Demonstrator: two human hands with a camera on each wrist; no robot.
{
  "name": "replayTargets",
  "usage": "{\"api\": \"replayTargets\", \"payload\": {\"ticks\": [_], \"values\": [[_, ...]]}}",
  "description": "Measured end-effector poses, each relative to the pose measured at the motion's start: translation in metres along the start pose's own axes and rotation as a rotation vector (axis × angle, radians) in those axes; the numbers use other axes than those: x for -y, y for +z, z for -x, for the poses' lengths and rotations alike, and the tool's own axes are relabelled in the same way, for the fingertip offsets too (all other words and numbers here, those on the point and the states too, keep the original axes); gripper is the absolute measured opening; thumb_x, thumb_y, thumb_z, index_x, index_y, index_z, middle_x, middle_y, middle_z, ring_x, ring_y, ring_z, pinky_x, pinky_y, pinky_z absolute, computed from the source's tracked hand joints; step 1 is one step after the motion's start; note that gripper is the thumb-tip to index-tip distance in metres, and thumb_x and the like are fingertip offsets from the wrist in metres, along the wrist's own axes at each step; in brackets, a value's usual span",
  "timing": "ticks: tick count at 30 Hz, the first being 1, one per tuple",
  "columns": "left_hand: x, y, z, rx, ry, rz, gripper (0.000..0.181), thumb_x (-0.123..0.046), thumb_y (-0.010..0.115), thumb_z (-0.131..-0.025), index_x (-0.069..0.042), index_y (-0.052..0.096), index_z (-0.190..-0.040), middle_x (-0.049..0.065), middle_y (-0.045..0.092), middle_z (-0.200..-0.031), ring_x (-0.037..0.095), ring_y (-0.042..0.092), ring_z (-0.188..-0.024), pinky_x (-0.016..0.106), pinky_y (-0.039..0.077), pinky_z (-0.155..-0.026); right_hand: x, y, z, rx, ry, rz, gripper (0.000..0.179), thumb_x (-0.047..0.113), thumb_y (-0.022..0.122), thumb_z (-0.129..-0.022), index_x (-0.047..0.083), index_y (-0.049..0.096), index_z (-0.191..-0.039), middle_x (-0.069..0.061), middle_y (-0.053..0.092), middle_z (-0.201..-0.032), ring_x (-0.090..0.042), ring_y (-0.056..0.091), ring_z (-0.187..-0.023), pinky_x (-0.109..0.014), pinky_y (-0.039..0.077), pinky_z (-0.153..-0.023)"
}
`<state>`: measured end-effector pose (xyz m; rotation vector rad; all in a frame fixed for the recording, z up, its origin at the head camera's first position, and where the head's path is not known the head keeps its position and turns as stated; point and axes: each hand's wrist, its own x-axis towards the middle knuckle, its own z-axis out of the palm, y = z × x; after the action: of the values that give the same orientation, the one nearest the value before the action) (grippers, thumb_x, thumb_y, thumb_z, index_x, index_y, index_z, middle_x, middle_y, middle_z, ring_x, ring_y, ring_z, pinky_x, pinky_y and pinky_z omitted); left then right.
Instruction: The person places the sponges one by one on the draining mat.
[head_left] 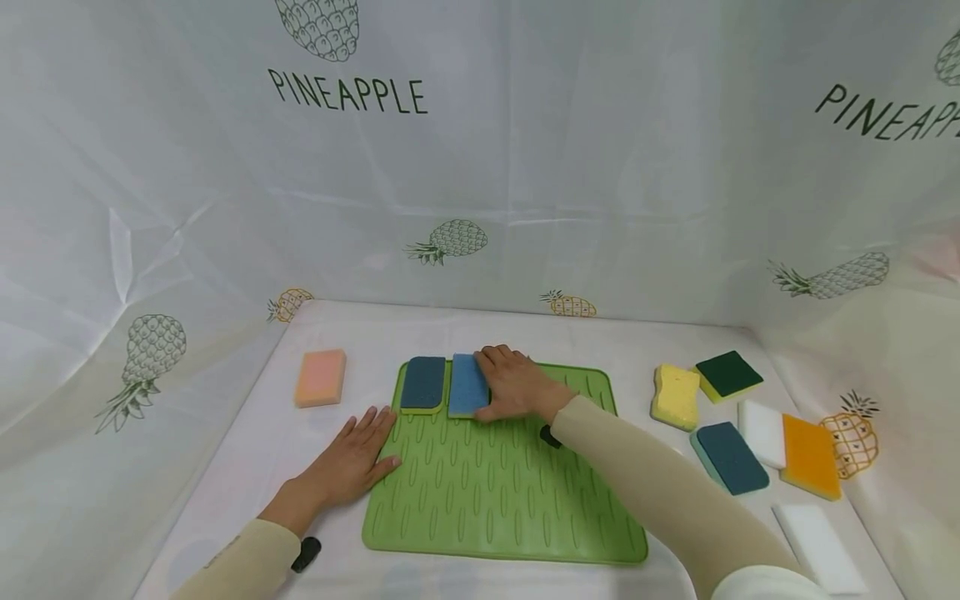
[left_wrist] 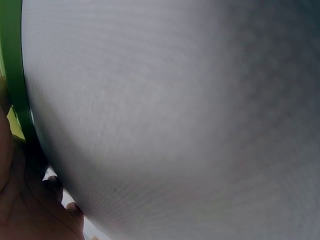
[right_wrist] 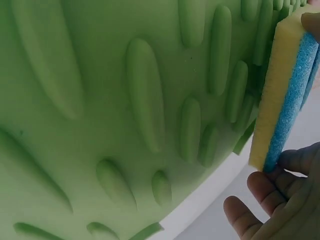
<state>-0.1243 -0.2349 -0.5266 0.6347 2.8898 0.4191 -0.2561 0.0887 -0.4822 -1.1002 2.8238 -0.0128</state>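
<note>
A blue-and-yellow sponge [head_left: 468, 384] lies at the far edge of the green ribbed mat [head_left: 510, 492]. My right hand [head_left: 517, 385] grips it from the right, thumb at the near end and fingers at the far end. In the right wrist view the sponge [right_wrist: 285, 95] shows its yellow layer against the mat and its blue layer outward. Just left of it on the mat is a dark blue sponge [head_left: 423, 383] with a yellow-green base. My left hand [head_left: 348, 458] rests with fingers extended on the mat's left edge; part of its palm [left_wrist: 40, 210] shows in the left wrist view.
A peach sponge [head_left: 321, 377] lies left of the mat. On the right are a yellow sponge [head_left: 675, 396], a dark green one [head_left: 729, 375], a dark blue-teal one [head_left: 731, 457], an orange one [head_left: 812, 457] and white ones [head_left: 761, 432]. A pineapple-printed sheet [head_left: 600, 167] hangs around the table.
</note>
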Motion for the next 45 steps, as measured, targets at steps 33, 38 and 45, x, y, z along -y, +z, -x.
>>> {"api": "replayTargets", "payload": {"ticks": [33,38,45], "values": [[-0.006,-0.006,0.001,0.029,-0.027,0.016,0.079,-0.045,0.054,-0.110,0.001,0.024,-0.166,0.021,0.025,-0.173,0.044,0.018,-0.161,0.065,0.017,-0.129,0.001,0.005,-0.005,0.105,0.048,0.001,0.110,0.075,0.060,-0.088,0.008,0.025,-0.168,-0.013,0.034,-0.170,-0.032,0.035,-0.156,-0.052,0.038,-0.123],[-0.006,-0.006,0.001,0.028,-0.026,0.015,0.078,-0.044,0.054,-0.110,0.001,0.024,-0.166,0.022,0.026,-0.173,0.044,0.019,-0.161,0.065,0.018,-0.129,0.002,0.004,-0.005,0.119,0.061,-0.010,0.111,0.075,0.061,-0.088,0.009,0.024,-0.169,-0.012,0.031,-0.172,-0.032,0.033,-0.157,-0.054,0.038,-0.123],[-0.006,-0.007,0.003,0.022,-0.023,0.019,0.078,-0.044,0.054,-0.110,0.001,0.025,-0.166,0.022,0.026,-0.172,0.044,0.019,-0.161,0.066,0.019,-0.128,0.004,0.001,-0.003,0.100,0.055,-0.024,0.114,0.079,0.060,-0.087,0.010,0.021,-0.169,-0.012,0.027,-0.173,-0.032,0.030,-0.158,-0.056,0.036,-0.122]]}}
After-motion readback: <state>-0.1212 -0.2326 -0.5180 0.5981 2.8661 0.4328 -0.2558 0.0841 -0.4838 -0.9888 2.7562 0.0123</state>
